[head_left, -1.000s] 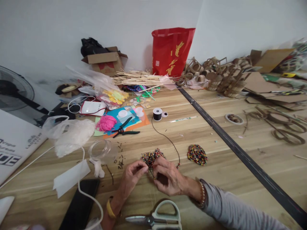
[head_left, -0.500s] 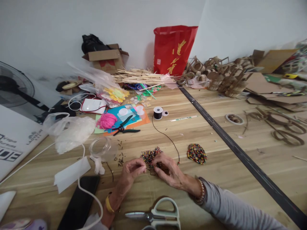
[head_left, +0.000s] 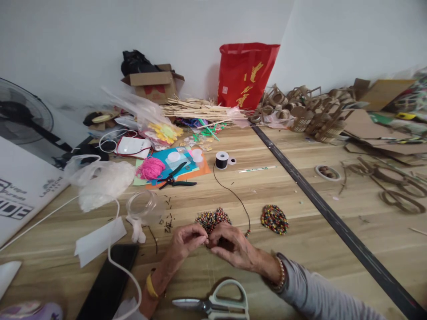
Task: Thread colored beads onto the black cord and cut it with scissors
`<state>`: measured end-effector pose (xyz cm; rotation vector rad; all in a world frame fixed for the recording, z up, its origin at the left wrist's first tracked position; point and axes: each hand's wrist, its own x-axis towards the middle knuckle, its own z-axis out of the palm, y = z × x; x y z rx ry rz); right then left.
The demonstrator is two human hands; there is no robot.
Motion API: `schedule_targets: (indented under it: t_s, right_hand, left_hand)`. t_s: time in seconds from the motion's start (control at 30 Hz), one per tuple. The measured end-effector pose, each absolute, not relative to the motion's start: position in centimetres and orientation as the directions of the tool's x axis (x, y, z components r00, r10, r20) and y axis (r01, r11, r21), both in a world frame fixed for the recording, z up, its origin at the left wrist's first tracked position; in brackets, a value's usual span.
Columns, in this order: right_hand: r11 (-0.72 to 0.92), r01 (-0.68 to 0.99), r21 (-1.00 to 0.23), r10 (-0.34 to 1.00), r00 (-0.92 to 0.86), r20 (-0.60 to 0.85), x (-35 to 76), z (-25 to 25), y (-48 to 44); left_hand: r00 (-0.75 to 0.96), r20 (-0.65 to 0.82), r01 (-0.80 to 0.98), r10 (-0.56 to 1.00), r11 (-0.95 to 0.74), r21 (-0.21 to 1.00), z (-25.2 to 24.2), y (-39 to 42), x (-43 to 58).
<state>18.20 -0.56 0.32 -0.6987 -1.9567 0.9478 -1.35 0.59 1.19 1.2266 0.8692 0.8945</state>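
My left hand (head_left: 188,242) is closed in a pinch, with the dark cord's end at its fingertips mostly hidden. My right hand (head_left: 235,249) is also pinched, its fingertips meeting the left ones; whatever they grip is too small to make out. Just beyond both hands lies a heap of small multicoloured beads (head_left: 210,218), partly covered by the right fingers. A black cord (head_left: 233,192) runs from its spool (head_left: 222,161) to a few beads right of the heap. Further right rests a coiled string of beads (head_left: 274,219). Scissors with pale handles (head_left: 213,303) lie nearest me.
Left of the hands are a black phone (head_left: 108,280), a white cable, a clear round container (head_left: 142,204) and a plastic bag (head_left: 100,180). Dark-handled pliers (head_left: 173,178) lie by pink yarn (head_left: 151,168). A black strip (head_left: 316,202) crosses the table on the right.
My right fingers have come off the bead heap and moved in to meet my left fingertips. The cord length seen between the hands is now mostly hidden. The view has shifted slightly.
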Motion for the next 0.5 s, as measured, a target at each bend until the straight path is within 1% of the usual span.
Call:
schedule_targets:
  t_s: [0.13,0.33,0.5]
  right_hand:
    - [0.55,0.121,-0.827,0.768,-0.463,0.443,18.06,0.28,-0.55]
    - [0.507,0.079,-0.858,0.784,-0.455,0.422,17.91,0.39,-0.65]
    - [0.507,0.055,-0.86,0.77,-0.479,0.423,17.66,0.35,-0.94]
  left_hand:
    - [0.441,-0.048,-0.06,0.896,0.083,0.995,1.35,0.53,-1.3]
    - [0.452,0.039,-0.057,0.891,-0.015,0.998,1.05,0.63,-1.33]
    - [0.469,0.022,-0.064,0.883,0.01,0.998,1.02,0.62,-1.42]
